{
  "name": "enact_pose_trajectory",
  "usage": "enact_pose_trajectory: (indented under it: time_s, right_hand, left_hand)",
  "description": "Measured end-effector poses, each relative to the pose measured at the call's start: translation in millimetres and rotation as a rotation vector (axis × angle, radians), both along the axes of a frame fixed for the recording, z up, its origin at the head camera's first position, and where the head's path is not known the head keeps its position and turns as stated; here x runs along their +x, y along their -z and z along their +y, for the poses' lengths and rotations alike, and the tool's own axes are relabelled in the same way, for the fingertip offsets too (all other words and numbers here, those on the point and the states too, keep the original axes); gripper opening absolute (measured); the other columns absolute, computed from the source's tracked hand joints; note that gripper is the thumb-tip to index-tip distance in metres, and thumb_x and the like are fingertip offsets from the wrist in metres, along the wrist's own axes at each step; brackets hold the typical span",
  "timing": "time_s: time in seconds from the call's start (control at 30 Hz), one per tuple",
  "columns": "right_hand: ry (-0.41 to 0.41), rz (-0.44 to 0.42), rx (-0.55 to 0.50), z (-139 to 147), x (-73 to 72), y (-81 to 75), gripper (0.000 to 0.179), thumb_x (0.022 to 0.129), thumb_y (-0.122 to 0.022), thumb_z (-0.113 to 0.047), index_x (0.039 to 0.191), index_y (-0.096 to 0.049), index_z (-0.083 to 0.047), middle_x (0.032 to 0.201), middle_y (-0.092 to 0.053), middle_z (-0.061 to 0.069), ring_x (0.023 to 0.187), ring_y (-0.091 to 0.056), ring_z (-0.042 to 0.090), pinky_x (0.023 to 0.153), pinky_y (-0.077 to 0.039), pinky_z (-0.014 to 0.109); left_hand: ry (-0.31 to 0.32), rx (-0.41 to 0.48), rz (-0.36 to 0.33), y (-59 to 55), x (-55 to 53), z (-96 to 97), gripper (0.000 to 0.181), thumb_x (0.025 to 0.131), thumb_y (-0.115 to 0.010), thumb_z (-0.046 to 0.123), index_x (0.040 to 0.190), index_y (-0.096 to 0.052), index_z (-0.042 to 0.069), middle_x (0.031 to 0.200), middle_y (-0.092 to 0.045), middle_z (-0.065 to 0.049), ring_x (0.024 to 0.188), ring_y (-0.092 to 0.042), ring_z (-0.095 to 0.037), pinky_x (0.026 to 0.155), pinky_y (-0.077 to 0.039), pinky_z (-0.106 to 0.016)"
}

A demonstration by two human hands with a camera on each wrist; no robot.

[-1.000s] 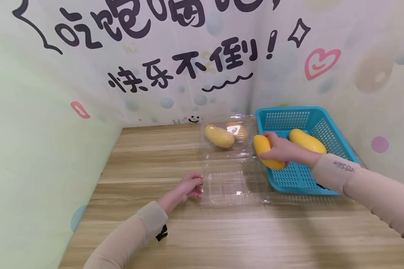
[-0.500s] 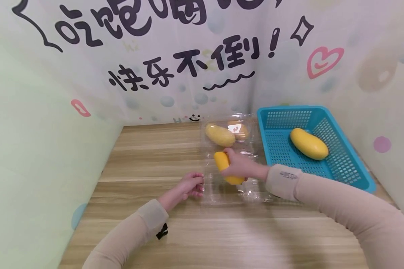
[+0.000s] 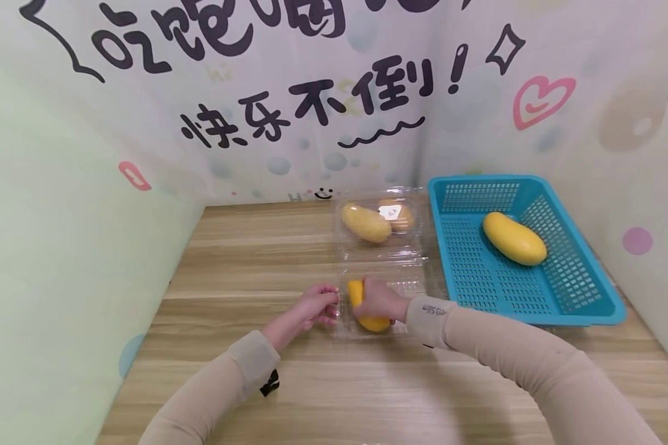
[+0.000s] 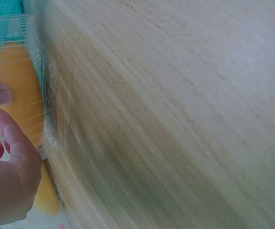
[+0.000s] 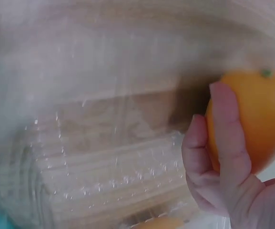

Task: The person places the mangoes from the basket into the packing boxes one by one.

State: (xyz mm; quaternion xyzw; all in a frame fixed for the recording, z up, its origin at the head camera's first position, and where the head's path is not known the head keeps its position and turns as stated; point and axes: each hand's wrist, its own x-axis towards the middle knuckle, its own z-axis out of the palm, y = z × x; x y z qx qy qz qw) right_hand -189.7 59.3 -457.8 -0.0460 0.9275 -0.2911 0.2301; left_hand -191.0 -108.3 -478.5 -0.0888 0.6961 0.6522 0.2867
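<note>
In the head view my right hand (image 3: 380,301) holds an orange-yellow mango (image 3: 374,324) within the near clear plastic tray (image 3: 414,285). The right wrist view shows thumb and fingers around this mango (image 5: 266,114), a green spot at its end. My left hand (image 3: 314,307) is at the tray's left edge. In the left wrist view its thumb and finger pinch the plastic rim, with the mango (image 4: 18,90) seen through the wall. Behind, a paler mango (image 3: 366,222) and an orange one (image 3: 403,217) lie under clear plastic; whether it joins the near tray, I cannot tell.
A blue perforated basket (image 3: 534,318) stands to the right with one yellow mango (image 3: 514,238) in it. A printed cloth wall (image 3: 278,142) closes off the back and sides of the wooden table (image 3: 245,259).
My right hand has carried the mango from over the basket's left side, leftward and down into the near plastic tray. My left hand stays at the tray's left edge.
</note>
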Motion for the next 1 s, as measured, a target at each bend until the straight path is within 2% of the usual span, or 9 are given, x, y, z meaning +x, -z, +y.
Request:
enact_pose_trajectory:
  time_s: [0.17, 0.3, 0.5, 0.57, 0.63, 0.73, 0.87, 0.93, 1.0]
  right_hand:
    - [-0.054, 0.07, 0.018, -6.2, 1.9, 11.3, 0.078, 0.064, -0.079, -0.035, 0.121, -0.039, -0.001, 0.089, -0.049, 0.011, 0.076, -0.05, 0.022, 0.061, -0.045, 0.031]
    - [-0.045, 0.079, 0.022, -9.7, 5.0, 13.8, 0.081, 0.062, -0.08, -0.035, 0.121, -0.037, 0.0, 0.088, -0.05, 0.013, 0.075, -0.051, 0.023, 0.063, -0.047, 0.033]
    - [-0.059, 0.049, 0.081, -10.1, 7.4, 6.5, 0.082, 0.064, -0.077, -0.038, 0.124, -0.036, 0.001, 0.087, -0.049, 0.014, 0.072, -0.052, 0.023, 0.06, -0.046, 0.032]
    - [-0.086, 0.028, 0.093, -7.0, 4.8, -1.1, 0.08, 0.066, -0.076, -0.04, 0.123, -0.036, 0.001, 0.087, -0.051, 0.012, 0.073, -0.053, 0.022, 0.06, -0.047, 0.032]
    - [-0.117, 0.021, 0.099, -1.2, 0.0, -14.3, 0.081, 0.07, -0.073, -0.041, 0.127, -0.035, 0.003, 0.093, -0.055, 0.014, 0.076, -0.055, 0.023, 0.065, -0.049, 0.034]
    - [-0.163, 0.037, 0.078, 15.6, -12.6, -45.7, 0.081, 0.077, -0.068, -0.038, 0.134, -0.03, 0.005, 0.113, -0.054, 0.02, 0.093, -0.057, 0.03, 0.08, -0.05, 0.042]
    - [-0.205, 0.185, 0.101, 54.6, -38.2, -97.2, 0.071, 0.084, -0.062, -0.032, 0.136, -0.032, 0.004, 0.131, -0.045, 0.025, 0.113, -0.049, 0.037, 0.092, -0.043, 0.048]
    - [-0.185, 0.259, 0.137, 81.7, -53.1, -116.0, 0.063, 0.086, -0.059, -0.028, 0.135, -0.036, 0.003, 0.132, -0.044, 0.025, 0.117, -0.045, 0.039, 0.095, -0.041, 0.05]
    - [-0.158, 0.309, 0.191, 113.2, -68.7, -126.5, 0.058, 0.087, -0.056, -0.025, 0.134, -0.037, 0.005, 0.133, -0.04, 0.028, 0.121, -0.039, 0.042, 0.097, -0.037, 0.054]
  left_hand:
    - [-0.012, -0.01, -0.005, -2.2, 0.9, 0.3, 0.025, 0.089, -0.05, 0.004, 0.112, -0.047, -0.002, 0.074, -0.05, -0.003, 0.057, -0.05, -0.011, 0.047, -0.05, -0.022]
    - [0.008, -0.002, -0.011, -5.2, 0.8, -0.5, 0.024, 0.088, -0.05, 0.003, 0.112, -0.047, -0.002, 0.073, -0.05, -0.003, 0.058, -0.05, -0.011, 0.049, -0.051, -0.023]
    - [0.045, 0.006, -0.002, -26.4, 9.5, 0.2, 0.028, 0.089, -0.048, 0.001, 0.116, -0.044, -0.006, 0.076, -0.05, -0.003, 0.06, -0.05, -0.011, 0.054, -0.052, -0.023]
    - [0.031, 0.002, -0.003, -22.2, 8.6, 0.4, 0.027, 0.089, -0.048, 0.001, 0.115, -0.045, -0.005, 0.076, -0.05, -0.003, 0.059, -0.05, -0.011, 0.052, -0.052, -0.023]
    - [0.02, 0.004, -0.004, -13.9, 5.5, 0.8, 0.026, 0.088, -0.049, 0.001, 0.114, -0.046, -0.004, 0.076, -0.05, -0.003, 0.058, -0.051, -0.01, 0.05, -0.051, -0.022]
    - [-0.002, 0.004, 0.002, 1.3, 0.0, 1.3, 0.026, 0.087, -0.05, 0.0, 0.113, -0.047, -0.004, 0.076, -0.05, -0.002, 0.056, -0.05, -0.01, 0.047, -0.05, -0.022]
    - [-0.007, 0.003, 0.009, 2.4, 0.3, 0.9, 0.029, 0.087, -0.05, 0.0, 0.115, -0.047, -0.005, 0.076, -0.05, -0.003, 0.056, -0.05, -0.011, 0.047, -0.051, -0.022]
    - [-0.01, 0.001, 0.014, 1.6, 0.8, 0.5, 0.028, 0.087, -0.05, 0.001, 0.115, -0.047, -0.005, 0.076, -0.05, -0.003, 0.056, -0.05, -0.011, 0.047, -0.051, -0.022]
    - [-0.015, 0.0, 0.013, 0.2, 1.3, 0.6, 0.027, 0.087, -0.05, 0.001, 0.114, -0.047, -0.005, 0.075, -0.05, -0.003, 0.056, -0.05, -0.011, 0.047, -0.05, -0.022]
